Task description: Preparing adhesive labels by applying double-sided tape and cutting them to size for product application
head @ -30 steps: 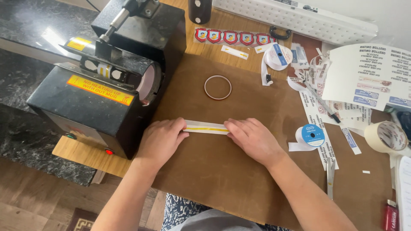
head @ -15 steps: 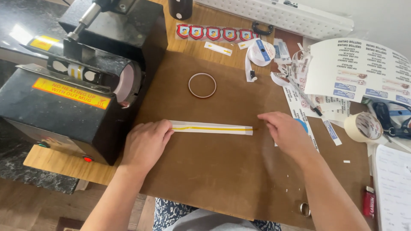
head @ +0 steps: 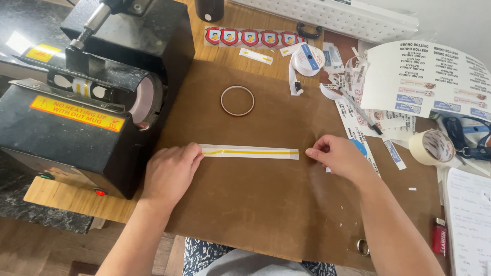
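- Centrally, a white strip point(head: 250, 152) with a yellow line is laid flat on a brown mat point(head: 245, 214), running left to right.
- Left hand point(head: 171, 173) is set palm-down on the mat, fingers curled loosely together; the strip's left end is pressed under its fingertips.
- Right hand point(head: 341, 157) is held just right of the strip's right end, thumb and forefinger pinched together; whether the strip is touched cannot be told, a small gap seems visible.
- A thin ring point(head: 237, 100) is seen flat on the mat, far of the strip, well apart from both hands.
- A black mug press point(head: 87, 97) is placed at the left, on a wooden board point(head: 56, 197); its near right corner is just beside the left hand.
- A row of red shield stickers point(head: 250, 37) is laid at the far edge, beyond the mat.
- A ribbon roll point(head: 309, 57) is seen far right of the ring, with loose printed strips near it.
- A curled label sheet point(head: 427, 76) is found at the far right.
- A tape roll point(head: 433, 147) is set at the right, well apart from the right hand.
- A small metal ring point(head: 362, 247) is seen at the mat's near edge, beside the right forearm.
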